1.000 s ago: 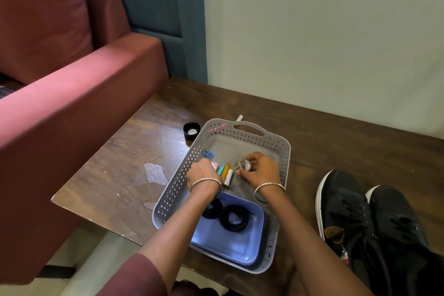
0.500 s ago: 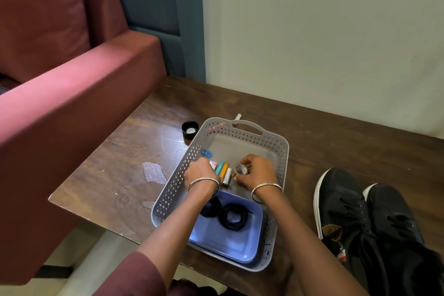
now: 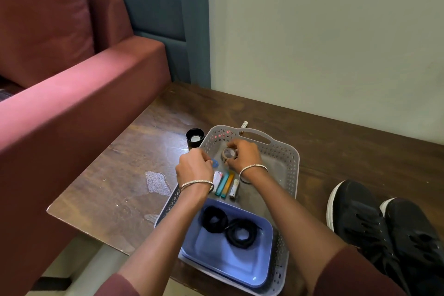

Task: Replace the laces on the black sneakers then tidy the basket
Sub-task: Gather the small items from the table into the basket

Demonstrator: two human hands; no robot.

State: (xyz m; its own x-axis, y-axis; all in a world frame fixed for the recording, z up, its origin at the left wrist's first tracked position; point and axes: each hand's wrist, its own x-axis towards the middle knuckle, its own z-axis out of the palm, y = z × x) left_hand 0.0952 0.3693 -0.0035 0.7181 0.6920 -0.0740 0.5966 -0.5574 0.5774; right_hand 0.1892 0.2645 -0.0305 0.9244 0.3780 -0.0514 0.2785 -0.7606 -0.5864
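A grey perforated basket (image 3: pixel 287 175) sits on the wooden table. Inside it, near me, a blue tray (image 3: pixel 230 262) holds two coiled black laces (image 3: pixel 227 224). My right hand (image 3: pixel 243 154) grips a small tape roll (image 3: pixel 228 154) at the basket's far end. My left hand (image 3: pixel 193 167) has curled fingers touching a small blue object (image 3: pixel 214 163). A white packet (image 3: pixel 217 180), teal and orange sticks (image 3: pixel 225 184) and a battery (image 3: pixel 234 188) lie in a row between my wrists. Two black sneakers (image 3: pixel 384 230) stand on the table to the right.
A black cup (image 3: pixel 195 137) stands on the table left of the basket. A small white cylinder (image 3: pixel 243 125) lies behind the basket's handle. A red sofa arm (image 3: pixel 72 113) borders the table on the left, and a wall runs along the back.
My right hand has carried the tape roll from the basket's middle to its far end. My left hand has moved forward to the small blue object, uncovering the row of sticks and battery.
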